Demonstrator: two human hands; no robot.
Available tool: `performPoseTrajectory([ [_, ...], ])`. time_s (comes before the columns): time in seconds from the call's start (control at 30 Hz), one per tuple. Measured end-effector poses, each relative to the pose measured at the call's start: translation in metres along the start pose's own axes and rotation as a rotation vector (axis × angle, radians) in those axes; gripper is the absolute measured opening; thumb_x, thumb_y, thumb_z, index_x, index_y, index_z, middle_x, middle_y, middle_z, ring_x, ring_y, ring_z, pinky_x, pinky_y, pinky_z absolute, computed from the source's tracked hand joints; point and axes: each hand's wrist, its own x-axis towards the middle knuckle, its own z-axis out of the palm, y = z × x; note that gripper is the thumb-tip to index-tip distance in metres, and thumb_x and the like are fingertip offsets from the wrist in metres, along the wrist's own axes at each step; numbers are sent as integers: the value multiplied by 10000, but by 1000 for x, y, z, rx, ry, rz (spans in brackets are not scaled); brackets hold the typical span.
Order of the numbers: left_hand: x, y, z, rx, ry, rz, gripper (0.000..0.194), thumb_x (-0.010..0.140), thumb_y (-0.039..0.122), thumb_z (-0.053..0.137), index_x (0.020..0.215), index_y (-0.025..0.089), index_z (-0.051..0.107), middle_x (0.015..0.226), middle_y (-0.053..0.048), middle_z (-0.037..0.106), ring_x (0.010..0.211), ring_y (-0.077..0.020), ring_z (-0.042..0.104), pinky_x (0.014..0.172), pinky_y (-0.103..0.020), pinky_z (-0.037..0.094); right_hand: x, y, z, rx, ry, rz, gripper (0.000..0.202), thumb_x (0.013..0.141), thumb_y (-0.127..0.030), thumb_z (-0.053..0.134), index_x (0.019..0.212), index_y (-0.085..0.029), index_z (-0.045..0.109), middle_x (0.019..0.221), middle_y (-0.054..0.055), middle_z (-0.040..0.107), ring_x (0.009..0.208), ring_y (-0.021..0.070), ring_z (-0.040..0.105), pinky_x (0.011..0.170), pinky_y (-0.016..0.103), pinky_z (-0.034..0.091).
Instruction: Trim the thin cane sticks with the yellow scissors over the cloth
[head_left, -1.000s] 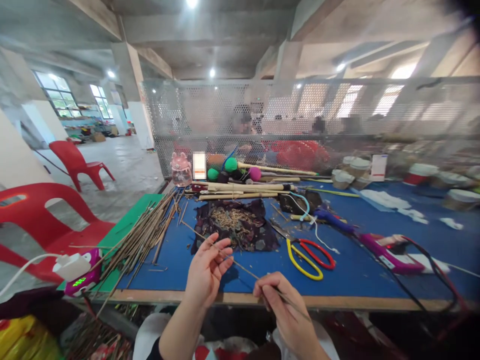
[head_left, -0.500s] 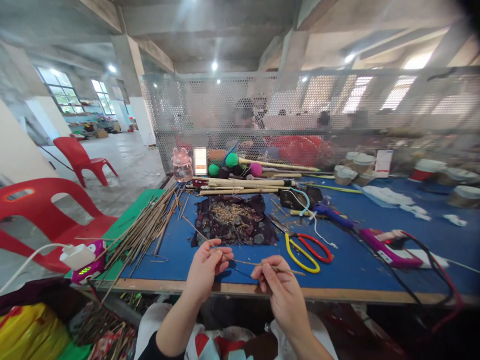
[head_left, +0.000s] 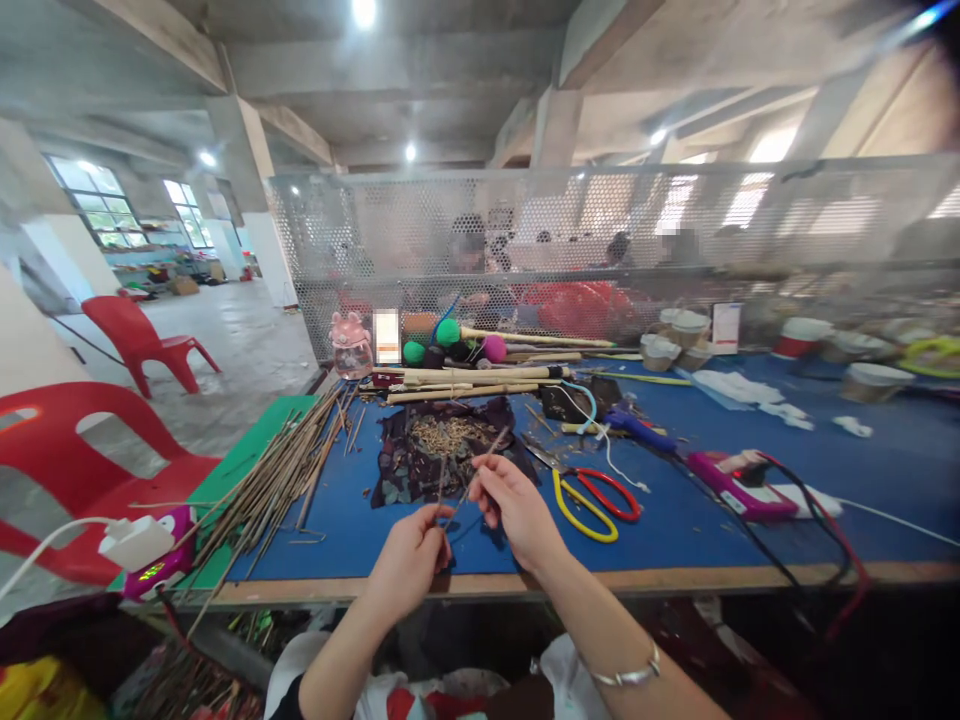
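Observation:
My left hand (head_left: 411,560) is closed in a pinch on a thin brown stick (head_left: 441,475), which points up and away over the cloth. My right hand (head_left: 516,508) pinches a thin stick length (head_left: 495,442) that slants down towards the left fingertips. Whether these are one bent stick or two pieces, I cannot tell. Just beyond the fingers lies a dark cloth (head_left: 390,470) strewn with small brown bits (head_left: 442,437). A loose pile of similar sticks (head_left: 277,480) spreads on the left. Scissors with one yellow and one red handle (head_left: 585,518) rest right of my right hand.
Thicker pale canes (head_left: 480,376) lie behind the cloth, near green and pink balls (head_left: 448,332). A blue-handled tool (head_left: 645,430) and a purple power strip (head_left: 739,488) with cables are on the right. A perforated metal screen (head_left: 420,230) closes off the table's back.
The stick ran nearly level between both hands; now its lengths angle upward and meet near the left fingers. My right hand has moved left and up, closer to my left. The view has shifted.

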Motion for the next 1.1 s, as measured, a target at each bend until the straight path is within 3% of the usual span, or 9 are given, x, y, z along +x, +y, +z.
performPoseTrajectory([
  [0.13,-8,6,0,124,-41,61,378,822,401,333,952,128,561,516,22,517,449,-101,441,463,-211,330,14,-6,13,-87,-129,62,271,735,-391,525,914,-198,462,495,-94,407,381,44,297,320,140,222],
  [0.3,-16,11,-5,125,-64,38,454,809,488,334,898,128,597,543,-7,563,458,-104,468,461,-205,345,22,-6,20,-260,-176,42,278,751,-438,499,728,-162,530,437,-101,285,367,29,221,337,160,162],
  [0.47,-11,12,-15,60,-84,-28,465,772,503,409,965,126,602,887,-85,633,570,-125,567,464,-208,381,31,-10,17,-299,-213,-9,306,768,-449,476,676,-162,531,443,-87,336,367,36,266,362,179,207],
  [0.63,14,22,-20,-68,9,3,444,747,465,485,1044,147,571,901,-82,641,750,-160,587,579,-236,440,44,-15,14,-420,-203,-117,303,759,-446,493,662,-164,545,432,-84,374,379,46,314,400,186,253],
  [0.77,49,41,-27,-129,-163,-41,358,676,438,588,825,113,611,802,-84,655,672,-130,599,597,-229,435,61,-19,13,-529,-277,-119,319,758,-441,481,601,-166,523,438,-64,455,404,66,397,420,189,289],
  [0.87,76,51,-35,-82,-263,-95,366,633,452,623,754,108,596,738,-76,653,600,-110,593,526,-198,408,76,-18,9,-547,-202,-200,308,725,-411,530,554,-155,525,472,-54,469,449,65,405,453,189,311],
  [1.03,98,51,-42,69,-469,-93,407,643,478,603,803,103,603,694,-74,646,558,-118,589,447,-184,375,95,-13,-8,-324,-98,-122,290,739,-437,506,850,-174,558,543,-64,465,412,56,364,384,177,294],
  [1.1,102,46,-41,96,-518,-107,416,646,476,600,847,111,603,715,-75,650,574,-125,597,455,-190,385,100,-13,-14,-310,-93,-117,321,773,-461,446,870,-177,559,593,-45,493,421,58,379,363,173,289],
])
